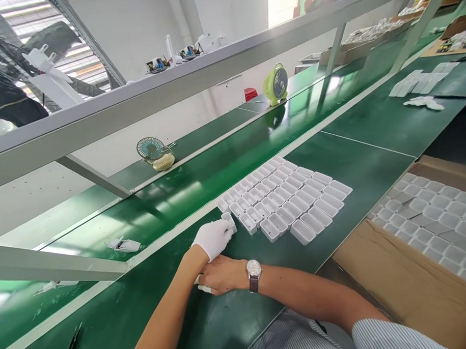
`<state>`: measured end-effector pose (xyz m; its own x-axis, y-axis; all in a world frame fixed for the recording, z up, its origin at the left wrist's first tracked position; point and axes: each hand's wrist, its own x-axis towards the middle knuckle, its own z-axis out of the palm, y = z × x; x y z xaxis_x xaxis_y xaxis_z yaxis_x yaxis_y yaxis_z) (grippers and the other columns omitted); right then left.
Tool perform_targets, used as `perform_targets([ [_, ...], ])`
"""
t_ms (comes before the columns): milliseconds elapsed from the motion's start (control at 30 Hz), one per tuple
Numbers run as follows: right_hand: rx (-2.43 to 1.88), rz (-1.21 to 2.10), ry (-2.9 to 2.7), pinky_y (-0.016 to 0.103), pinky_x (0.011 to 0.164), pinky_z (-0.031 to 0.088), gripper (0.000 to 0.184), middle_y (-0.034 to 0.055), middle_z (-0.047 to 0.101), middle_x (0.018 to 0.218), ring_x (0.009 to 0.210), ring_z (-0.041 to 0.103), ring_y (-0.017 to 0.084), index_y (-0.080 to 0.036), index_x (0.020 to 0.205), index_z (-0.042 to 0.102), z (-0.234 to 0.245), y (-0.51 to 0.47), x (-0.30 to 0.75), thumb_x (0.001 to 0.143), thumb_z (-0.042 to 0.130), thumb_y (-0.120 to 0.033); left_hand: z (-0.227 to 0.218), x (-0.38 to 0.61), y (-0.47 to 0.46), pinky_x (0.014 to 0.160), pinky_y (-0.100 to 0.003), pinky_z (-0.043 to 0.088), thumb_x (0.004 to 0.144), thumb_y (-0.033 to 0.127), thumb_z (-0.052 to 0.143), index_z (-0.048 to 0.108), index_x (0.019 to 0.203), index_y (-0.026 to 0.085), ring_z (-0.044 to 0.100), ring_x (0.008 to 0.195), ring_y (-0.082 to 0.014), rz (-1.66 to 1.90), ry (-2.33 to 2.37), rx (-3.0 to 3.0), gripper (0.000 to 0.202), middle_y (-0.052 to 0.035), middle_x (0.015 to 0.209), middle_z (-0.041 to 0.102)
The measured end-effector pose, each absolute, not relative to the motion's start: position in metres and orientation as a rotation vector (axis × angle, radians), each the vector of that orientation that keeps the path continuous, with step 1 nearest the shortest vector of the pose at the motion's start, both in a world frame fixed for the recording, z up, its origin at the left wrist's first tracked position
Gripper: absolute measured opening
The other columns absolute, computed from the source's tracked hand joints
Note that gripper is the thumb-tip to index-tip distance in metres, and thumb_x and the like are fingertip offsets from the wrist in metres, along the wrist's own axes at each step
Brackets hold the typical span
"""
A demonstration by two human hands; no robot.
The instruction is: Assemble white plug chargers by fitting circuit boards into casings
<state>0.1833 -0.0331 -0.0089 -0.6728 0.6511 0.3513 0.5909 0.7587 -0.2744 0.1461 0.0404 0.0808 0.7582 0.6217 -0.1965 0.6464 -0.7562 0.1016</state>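
Note:
My left hand (213, 239), in a white glove, has its fingers closed on a small white plastic case (229, 221) at the near left corner of a block of cases. Many similar open-topped white cases (291, 195) lie in close rows on the green bench. My right hand (223, 274), with a watch on its wrist, crosses just below my left wrist. Its fingers are curled and partly hidden by my left arm. White shows at its fingertips, either finger covers or something held; I cannot make out which.
A cardboard box (407, 260) with rows of white cases stands at the right. Tweezers (73, 344) lie at the lower left. A white plug-like part (124, 245) rests on the glossy green belt (202, 180). Two small fans (276, 85) stand beyond it. A metal frame crosses above.

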Motion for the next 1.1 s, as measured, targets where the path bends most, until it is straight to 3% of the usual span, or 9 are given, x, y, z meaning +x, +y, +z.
perform_targets([
  [133,-0.912,0.126,-2.527,0.036,0.077,0.049,0.016,0.0085,0.072,0.095,0.088,0.064,0.023,-0.016,0.096,0.069,-0.015,-0.032,0.181,0.096,0.061,-0.029,0.077,0.098,0.047,0.068,-0.033,0.039,0.098,0.039,0.047,0.065,0.089,0.025,0.062,0.078,-0.0223,-0.129,1.147,2.771,0.025,-0.0044,0.089,0.067],
  [267,-0.894,0.098,-2.516,0.038,0.089,0.047,0.016,0.0101,0.071,0.101,0.103,0.061,0.024,-0.016,0.098,0.069,-0.022,-0.031,0.180,0.097,0.061,-0.030,0.061,0.033,0.069,0.073,-0.033,0.042,0.092,0.046,0.057,0.062,0.087,0.022,0.061,0.085,-0.0230,0.121,1.431,2.567,0.025,-0.0045,0.090,0.064],
  [400,-0.894,0.104,-2.522,0.037,0.089,0.047,0.013,0.0095,0.071,0.095,0.098,0.061,0.023,-0.016,0.092,0.070,-0.027,-0.031,0.180,0.092,0.066,-0.028,0.040,-0.016,0.079,0.074,-0.035,0.043,0.087,0.048,0.063,0.061,0.082,0.020,0.059,0.085,-0.0239,0.322,1.553,2.436,0.028,-0.0057,0.091,0.062],
  [533,-0.978,0.111,-2.434,0.039,0.095,0.048,0.024,0.0110,0.071,0.111,0.104,0.062,0.024,-0.016,0.110,0.070,-0.027,-0.026,0.183,0.100,0.056,-0.032,0.029,-0.038,0.074,0.080,-0.035,0.045,0.083,0.043,0.068,0.061,0.082,0.020,0.060,0.093,-0.0234,0.457,1.498,2.367,0.025,-0.0059,0.106,0.065],
  [633,-1.066,0.103,-2.344,0.040,0.101,0.048,0.030,0.0123,0.067,0.128,0.120,0.060,0.025,-0.016,0.124,0.065,-0.025,-0.018,0.189,0.103,0.050,-0.031,0.026,-0.045,0.075,0.081,-0.035,0.048,0.081,0.045,0.072,0.067,0.103,0.021,0.061,0.096,-0.0232,0.601,1.460,2.261,0.034,-0.0055,0.107,0.066],
  [767,-1.134,0.062,-2.291,0.043,0.106,0.047,0.029,0.0140,0.065,0.130,0.126,0.058,0.027,-0.015,0.125,0.065,-0.018,-0.005,0.200,0.103,0.050,-0.028,0.018,-0.055,0.085,0.084,-0.036,0.053,0.084,0.049,0.068,0.053,0.137,0.017,0.062,0.092,-0.0206,0.891,1.414,1.997,0.063,-0.0099,0.118,0.064],
  [833,-1.137,0.040,-2.295,0.045,0.107,0.046,0.029,0.0141,0.066,0.128,0.126,0.058,0.027,-0.016,0.126,0.065,-0.013,0.003,0.204,0.102,0.052,-0.027,0.010,-0.058,0.090,0.080,-0.036,0.054,0.089,0.052,0.059,0.049,0.140,0.014,0.064,0.087,-0.0193,0.979,1.371,1.871,0.064,-0.0125,0.118,0.064],
  [967,-1.159,0.016,-2.302,0.046,0.107,0.047,0.027,0.0138,0.068,0.125,0.124,0.059,0.028,-0.016,0.122,0.067,-0.011,0.021,0.202,0.101,0.053,-0.025,-0.004,-0.060,0.094,0.066,-0.033,0.053,0.097,0.056,0.043,0.045,0.142,0.008,0.062,0.070,-0.0167,0.998,1.293,1.734,0.066,-0.0121,0.100,0.068],
  [1100,-1.199,0.029,-2.305,0.045,0.097,0.052,0.021,0.0127,0.071,0.117,0.110,0.064,0.027,-0.016,0.112,0.071,-0.018,0.040,0.190,0.100,0.056,-0.023,-0.005,-0.059,0.089,0.068,-0.033,0.054,0.095,0.052,0.049,0.047,0.142,0.012,0.064,0.073,-0.0162,0.947,1.251,1.720,0.062,-0.0130,0.113,0.069],
])
